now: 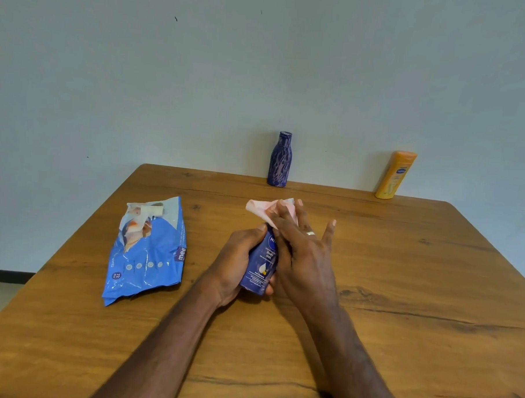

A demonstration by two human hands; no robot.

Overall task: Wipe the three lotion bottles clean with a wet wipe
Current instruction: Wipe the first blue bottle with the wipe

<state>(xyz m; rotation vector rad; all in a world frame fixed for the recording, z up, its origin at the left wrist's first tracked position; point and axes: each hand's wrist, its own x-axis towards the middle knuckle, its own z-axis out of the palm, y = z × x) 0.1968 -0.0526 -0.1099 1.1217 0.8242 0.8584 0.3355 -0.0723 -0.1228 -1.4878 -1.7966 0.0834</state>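
A dark blue lotion bottle (262, 262) is held tilted over the middle of the wooden table (401, 295), its top pointing away from me. My left hand (237, 264) grips its lower body from the left. My right hand (301, 248) lies against the bottle's right side and pinches a pale pink wet wipe (259, 207) at the bottle's top, with the little finger spread. The bottle's cap is hidden by the wipe and fingers. A purple patterned bottle (280, 160) and an orange lotion bottle (396, 175) stand upright at the table's far edge by the wall.
A blue pack of wet wipes (147, 254) lies flat on the table's left part, its flap open with a white wipe showing at the top. The table's left edge drops to the floor; a plain wall stands right behind the far edge.
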